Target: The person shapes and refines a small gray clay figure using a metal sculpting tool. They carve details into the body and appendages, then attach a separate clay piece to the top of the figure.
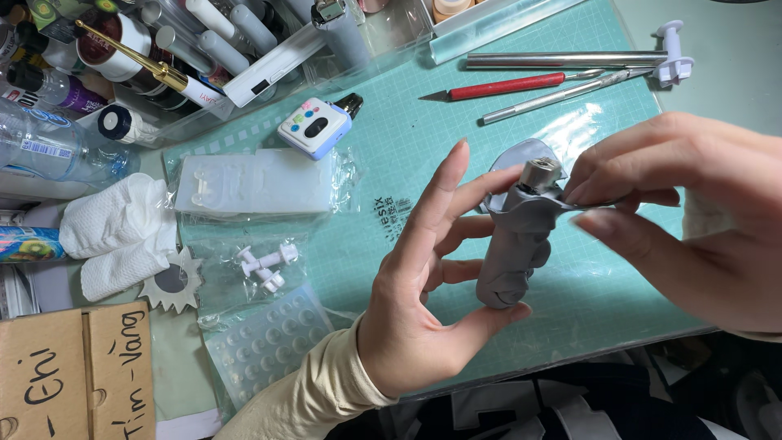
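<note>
A lumpy grey clay figure [511, 253] with a metal cap stands upright at centre frame over the green cutting mat [456, 130]; the left hand [423, 285] pinches it loosely, fingers splayed; the right hand [692, 212] grips a thin tool at its top, tip hidden; a red-handled knife [505, 85] lies upper centre; dimpled clear moulds [265, 334] lower left.

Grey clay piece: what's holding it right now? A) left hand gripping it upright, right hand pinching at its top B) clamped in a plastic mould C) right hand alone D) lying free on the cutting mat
A: the left hand holds the grey clay piece upright above the green cutting mat, thumb under its base, while the right hand pinches at its top edge beside the metal cap.
</note>
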